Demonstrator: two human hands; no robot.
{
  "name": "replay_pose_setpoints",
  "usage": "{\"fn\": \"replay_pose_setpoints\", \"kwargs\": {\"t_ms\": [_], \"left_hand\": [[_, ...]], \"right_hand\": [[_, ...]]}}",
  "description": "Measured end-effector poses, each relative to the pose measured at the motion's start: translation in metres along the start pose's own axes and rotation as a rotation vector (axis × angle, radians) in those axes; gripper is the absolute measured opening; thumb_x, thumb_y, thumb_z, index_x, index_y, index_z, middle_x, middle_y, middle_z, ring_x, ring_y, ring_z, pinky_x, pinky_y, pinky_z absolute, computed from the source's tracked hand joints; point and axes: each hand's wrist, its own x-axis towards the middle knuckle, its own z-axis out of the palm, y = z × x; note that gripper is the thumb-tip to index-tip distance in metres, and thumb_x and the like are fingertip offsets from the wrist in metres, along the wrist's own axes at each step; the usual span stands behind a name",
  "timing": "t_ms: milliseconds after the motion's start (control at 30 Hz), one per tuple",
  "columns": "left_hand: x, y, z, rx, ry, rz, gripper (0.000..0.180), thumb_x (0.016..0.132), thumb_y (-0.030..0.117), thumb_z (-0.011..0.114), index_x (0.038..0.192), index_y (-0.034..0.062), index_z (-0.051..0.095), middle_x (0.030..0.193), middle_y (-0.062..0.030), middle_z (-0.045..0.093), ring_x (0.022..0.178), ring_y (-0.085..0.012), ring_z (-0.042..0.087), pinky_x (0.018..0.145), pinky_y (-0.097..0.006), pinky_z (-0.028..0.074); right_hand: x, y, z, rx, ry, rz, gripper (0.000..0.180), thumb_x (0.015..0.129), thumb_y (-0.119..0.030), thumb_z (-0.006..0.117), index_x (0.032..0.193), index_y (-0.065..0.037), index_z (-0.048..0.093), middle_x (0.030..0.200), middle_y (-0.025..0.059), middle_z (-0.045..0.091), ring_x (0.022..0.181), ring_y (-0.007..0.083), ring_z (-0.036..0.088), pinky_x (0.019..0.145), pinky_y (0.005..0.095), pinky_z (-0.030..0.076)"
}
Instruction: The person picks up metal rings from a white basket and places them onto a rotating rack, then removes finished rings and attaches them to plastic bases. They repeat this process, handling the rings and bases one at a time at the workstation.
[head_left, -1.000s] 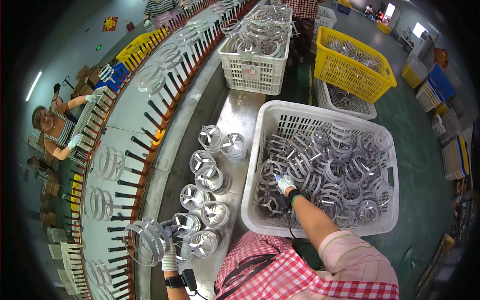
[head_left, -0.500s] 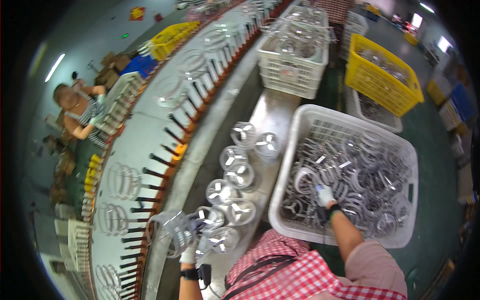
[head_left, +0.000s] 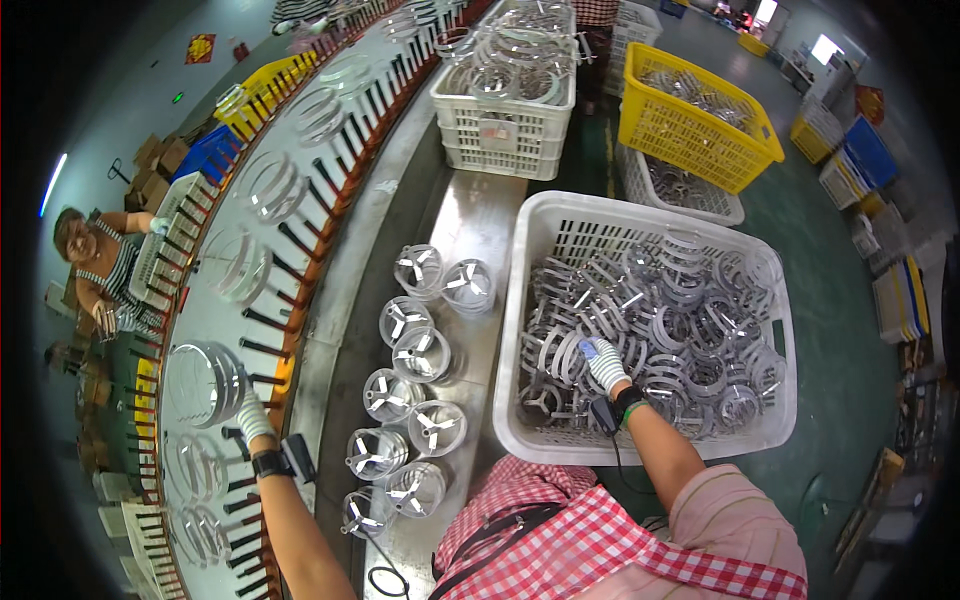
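My left hand (head_left: 254, 412), in a white glove, reaches over the conveyor. Its fingers are closed on the edge of a clear ringed plastic part (head_left: 198, 388) lying among the black pegs. Inside the large white basket (head_left: 508, 420), my right hand (head_left: 604, 366), also gloved, has its fingers bent against a clear ringed part (head_left: 560, 356); its fingertips are partly hidden. Many similar ringed parts (head_left: 700, 325) fill this basket in a tangle. Between the basket and conveyor, several clear round parts with three-armed tops (head_left: 421, 354) stand in two rough rows on a metal bench.
The curved conveyor (head_left: 215, 300) carries more ringed parts and rows of black pegs. A white crate (head_left: 503, 140) stacked with parts stands on the bench's far end. Far right is a yellow crate (head_left: 700, 140) atop another white one. Across the conveyor, a person (head_left: 112, 262) works.
My left hand has carried the ringed part leftward from above the bench onto the conveyor. My right hand stays in the basket. The whole view has shifted.
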Motion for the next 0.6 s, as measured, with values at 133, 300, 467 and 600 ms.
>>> {"fn": "replay_pose_setpoints", "kwargs": {"t_ms": [133, 300, 467, 600], "left_hand": [[-0.047, -0.051, -0.027, 0.026, -0.323, -0.379, 0.056, 0.084, 0.052, 0.049, 0.112, 0.0049, 0.058, 0.100, -0.0037, 0.058, 0.084, -0.0134, 0.048, 0.077, -0.028, 0.040], [-0.028, -0.006, -0.050, 0.170, -0.499, -0.306, 0.053, 0.087, 0.046, 0.046, 0.117, 0.0026, 0.053, 0.107, -0.0101, 0.059, 0.086, -0.0164, 0.056, 0.073, -0.031, 0.045], [-0.133, 0.202, -0.073, -0.417, -0.315, -0.603, 0.054, 0.088, 0.031, 0.050, 0.132, 0.0036, 0.034, 0.125, -0.0134, 0.045, 0.114, -0.0220, 0.041, 0.096, -0.033, 0.032], [-0.187, 0.338, -0.113, -0.657, -1.215, -0.015, 0.046, 0.086, 0.023, 0.053, 0.126, 0.0030, 0.040, 0.125, -0.0140, 0.046, 0.113, -0.0243, 0.044, 0.093, -0.032, 0.035]], "right_hand": [[-0.014, -0.034, -0.045, 0.038, -0.037, -0.061, 0.021, 0.085, -0.018, 0.053, 0.093, 0.000, 0.060, 0.086, 0.0183, 0.062, 0.078, 0.0293, 0.059, 0.073, 0.0335, 0.046], [-0.035, -0.074, -0.089, 0.083, -0.083, -0.211, 0.021, 0.083, -0.020, 0.054, 0.090, -0.001, 0.061, 0.089, 0.0166, 0.061, 0.083, 0.0318, 0.058, 0.077, 0.0355, 0.045], [-0.062, -0.156, -0.126, 0.305, -0.247, -0.253, 0.021, 0.084, -0.019, 0.051, 0.092, -0.001, 0.060, 0.091, 0.0154, 0.061, 0.086, 0.0308, 0.057, 0.080, 0.0345, 0.044], [-0.081, -0.210, -0.137, 0.407, -0.376, -0.328, 0.021, 0.085, -0.018, 0.051, 0.094, -0.001, 0.058, 0.093, 0.0128, 0.060, 0.088, 0.0274, 0.057, 0.081, 0.0330, 0.044]]}}
